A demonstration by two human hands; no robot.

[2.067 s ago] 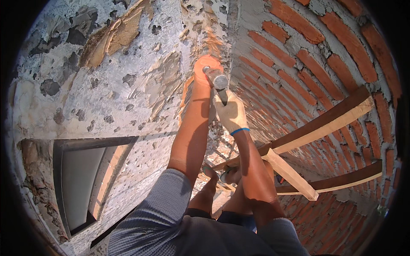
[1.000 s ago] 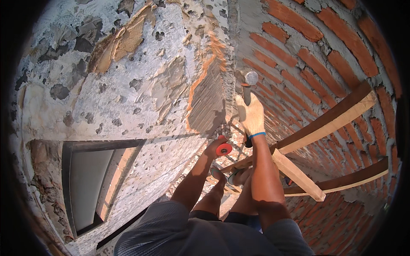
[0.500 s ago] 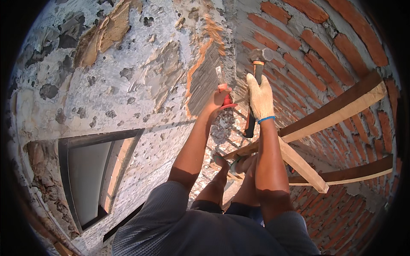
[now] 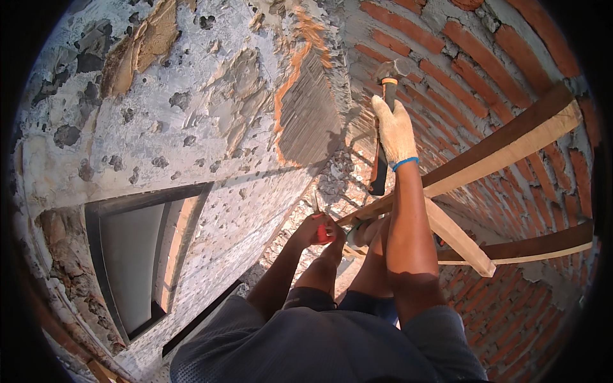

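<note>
My bare left hand (image 4: 311,231) is closed around the red handle of a chisel (image 4: 324,235), low in front of my legs. The chisel's pale blade points up, apart from the wall. In a cream knit glove with a blue cuff, my right hand (image 4: 396,133) grips a hammer (image 4: 391,82). Its metal head is up, beside the brickwork, and its black and orange handle hangs below the hand. A grey chipped patch (image 4: 311,112) with an orange edge marks the plastered wall (image 4: 191,70) near the corner, away from both tools.
Wooden beams (image 4: 504,153) cross at the right in front of the exposed brick wall (image 4: 440,70). A thinner wooden piece (image 4: 461,237) slants down between them. At the left is a dark-framed window opening (image 4: 131,268). Rubble (image 4: 338,175) lies in the corner near my feet.
My left hand has dropped with the chisel, from beside the chipped patch down towards my legs. The right hand, still holding the hammer, has shifted slightly right.
</note>
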